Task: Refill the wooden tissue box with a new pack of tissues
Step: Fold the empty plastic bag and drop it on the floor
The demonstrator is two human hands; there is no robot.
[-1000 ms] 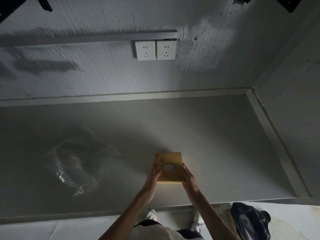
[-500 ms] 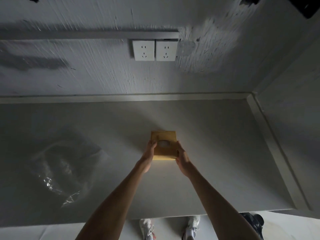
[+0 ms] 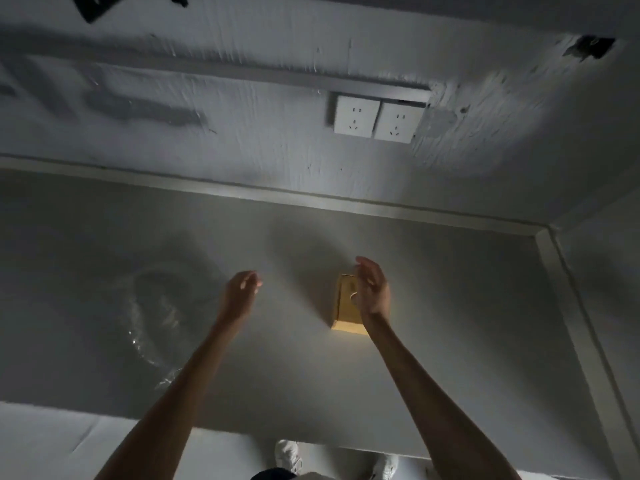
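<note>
Both left hand [image 3: 239,296] and right hand [image 3: 372,293] have released the tissue box [image 3: 345,308].

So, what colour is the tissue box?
The tissue box is light yellowish brown, in the head view.

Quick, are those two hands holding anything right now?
Left hand: open, fingers loosely curled, holding nothing.
Right hand: open, over the wooden tissue box, not gripping it.
</note>
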